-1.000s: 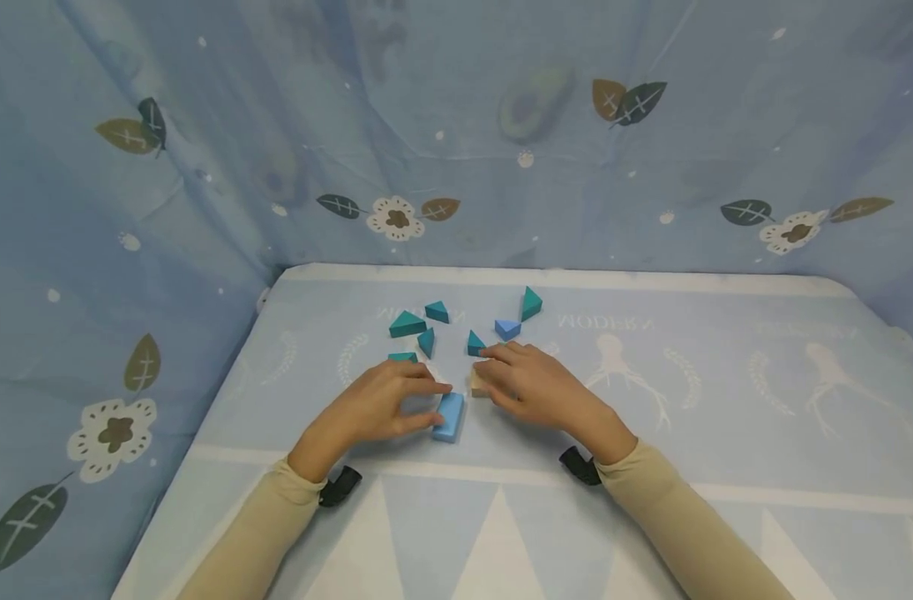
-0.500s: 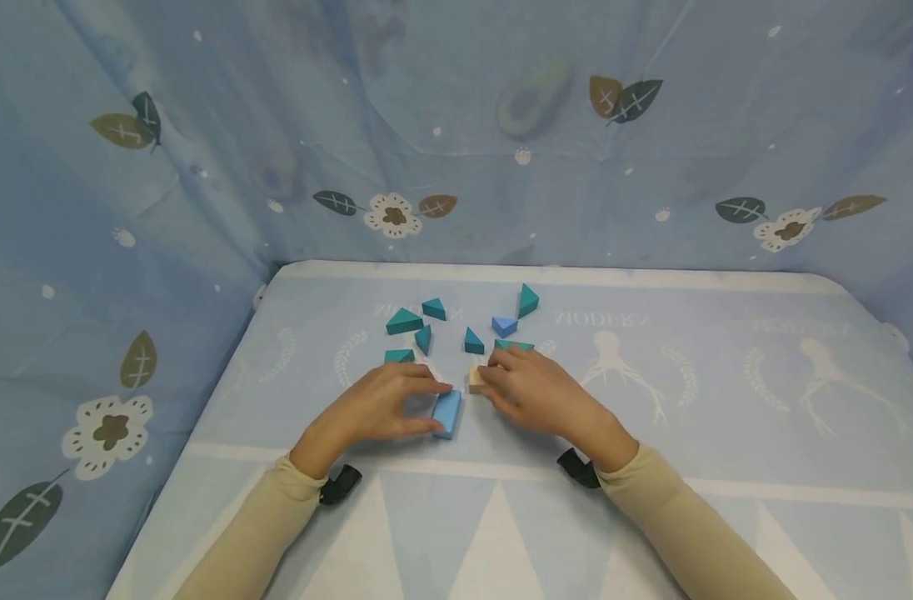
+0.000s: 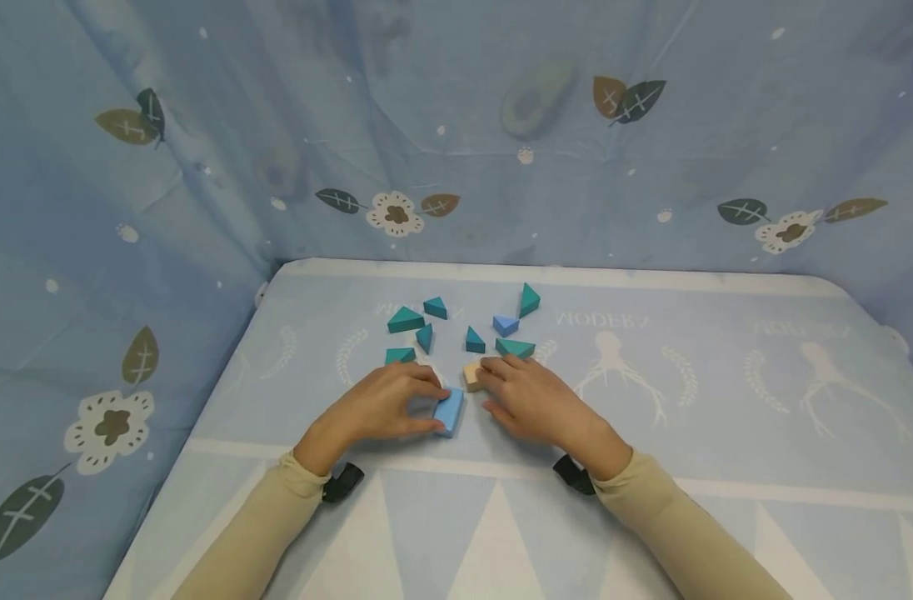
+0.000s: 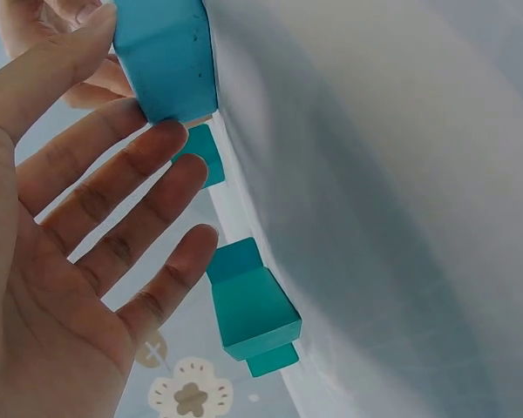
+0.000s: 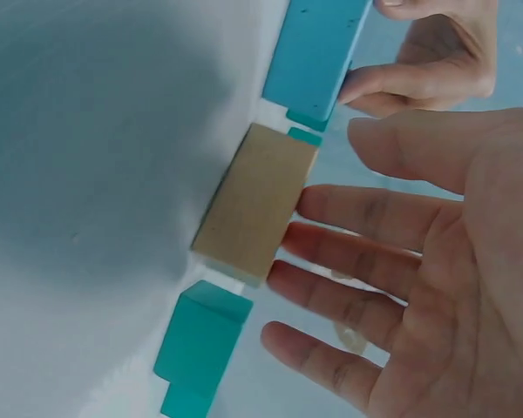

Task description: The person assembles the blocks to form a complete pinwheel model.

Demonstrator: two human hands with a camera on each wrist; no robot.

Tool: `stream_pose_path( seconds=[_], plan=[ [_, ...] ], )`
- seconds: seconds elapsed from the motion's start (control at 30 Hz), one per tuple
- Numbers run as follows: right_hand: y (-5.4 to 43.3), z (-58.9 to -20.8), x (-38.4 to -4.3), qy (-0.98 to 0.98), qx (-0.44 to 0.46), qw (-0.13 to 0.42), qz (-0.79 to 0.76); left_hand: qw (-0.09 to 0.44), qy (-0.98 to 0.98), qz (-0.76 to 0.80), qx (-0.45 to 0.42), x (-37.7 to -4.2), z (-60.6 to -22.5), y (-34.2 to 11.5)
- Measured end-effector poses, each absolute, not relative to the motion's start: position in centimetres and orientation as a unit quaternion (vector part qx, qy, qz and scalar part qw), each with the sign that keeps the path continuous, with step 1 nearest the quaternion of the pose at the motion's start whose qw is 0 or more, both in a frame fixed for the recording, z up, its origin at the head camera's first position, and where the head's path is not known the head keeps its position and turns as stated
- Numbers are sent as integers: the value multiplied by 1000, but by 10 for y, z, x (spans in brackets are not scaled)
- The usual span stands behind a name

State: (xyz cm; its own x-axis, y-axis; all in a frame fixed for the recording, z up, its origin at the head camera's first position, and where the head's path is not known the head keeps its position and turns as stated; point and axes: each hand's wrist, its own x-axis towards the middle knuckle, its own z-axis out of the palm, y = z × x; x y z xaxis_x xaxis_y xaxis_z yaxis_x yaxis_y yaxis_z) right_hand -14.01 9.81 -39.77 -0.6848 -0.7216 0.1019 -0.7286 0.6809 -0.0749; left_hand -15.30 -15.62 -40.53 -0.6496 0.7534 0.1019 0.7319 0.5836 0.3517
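My left hand (image 3: 381,404) pinches a light blue rectangular block (image 3: 450,412) lying on the table, thumb at its near end and index finger at its far end. In the left wrist view, the other fingers stretch out beside the block (image 4: 166,61). Just to the right, a pale wooden-coloured block (image 3: 471,377) is partly hidden under my right hand (image 3: 539,406). Fingertips of that hand touch one edge of the wooden block (image 5: 254,205) in the right wrist view, while the thumb stays apart from it.
Behind the hands lie several triangular blocks, among them a teal one (image 3: 515,348), a blue one (image 3: 505,326) and a dark teal one (image 3: 475,340). A patterned cloth covers the table (image 3: 651,375). A blue curtain (image 3: 456,125) hangs along the back and left.
The wooden block has turned slightly and shifted a little to the left. My right hand's thumb has come away from it. The left hand stays at the light blue block.
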Motion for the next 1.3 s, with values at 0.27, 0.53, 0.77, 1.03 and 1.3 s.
stream_pose_path(
  seconds=[0.27, 0.53, 0.77, 1.03, 1.3],
  plan=[
    [98, -401, -147, -913, 403, 34, 56, 30, 889, 187, 417, -153, -407, -158],
    [102, -404, -150, -905, 418, 28, 76, 21, 888, 188, 420, -151, -409, -158],
    [108, -401, -150, -908, 406, 54, 90, 28, 889, 176, 421, -151, -404, -156],
    [108, -403, -151, -904, 418, 47, 72, 38, 890, 172, 422, -152, -402, -155],
    [106, -406, -151, -901, 423, 33, 87, 36, 894, 159, 416, -150, -402, -153]
  ],
)
